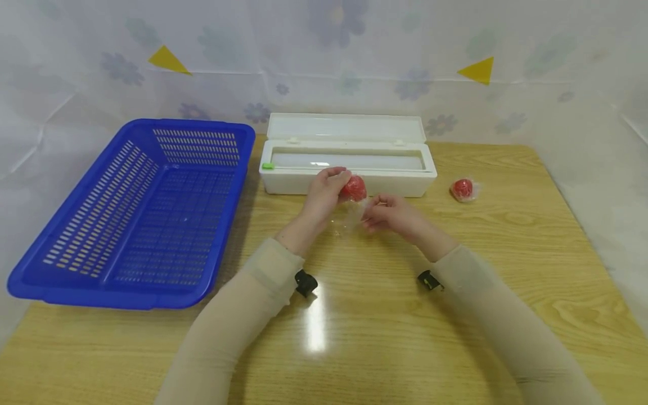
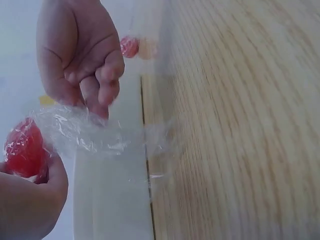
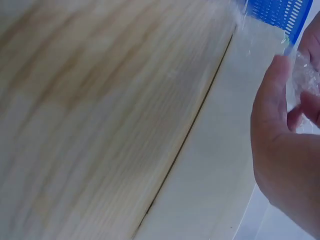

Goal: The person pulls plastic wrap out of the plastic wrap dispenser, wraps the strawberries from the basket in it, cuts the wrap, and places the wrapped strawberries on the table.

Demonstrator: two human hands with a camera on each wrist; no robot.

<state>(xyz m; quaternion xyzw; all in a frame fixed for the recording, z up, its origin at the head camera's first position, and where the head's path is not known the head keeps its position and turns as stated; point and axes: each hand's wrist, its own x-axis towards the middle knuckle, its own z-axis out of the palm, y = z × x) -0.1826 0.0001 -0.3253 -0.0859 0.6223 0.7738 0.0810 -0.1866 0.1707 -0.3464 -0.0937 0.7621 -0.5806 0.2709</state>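
My left hand (image 1: 325, 194) holds a red ball (image 1: 355, 188) that has clear plastic film around it, up in front of the white box. A loose length of the cling film (image 2: 87, 132) trails from the ball toward my right hand (image 1: 392, 216). The curled fingertips of that hand pinch the film, just to the right of the ball. Seen from the left wrist, the red ball (image 2: 26, 150) sits between thumb and fingers. From the right wrist, crumpled film (image 3: 304, 75) shows beyond the right fingers, and the ball is out of sight.
Behind the hands stands a white cling film box (image 1: 349, 183) with its lid (image 1: 346, 128) raised and a green slider (image 1: 268, 166) at its left end. A large blue basket (image 1: 230, 219) occupies the left of the wooden table. Another film-wrapped red ball (image 1: 463, 190) lies at right.
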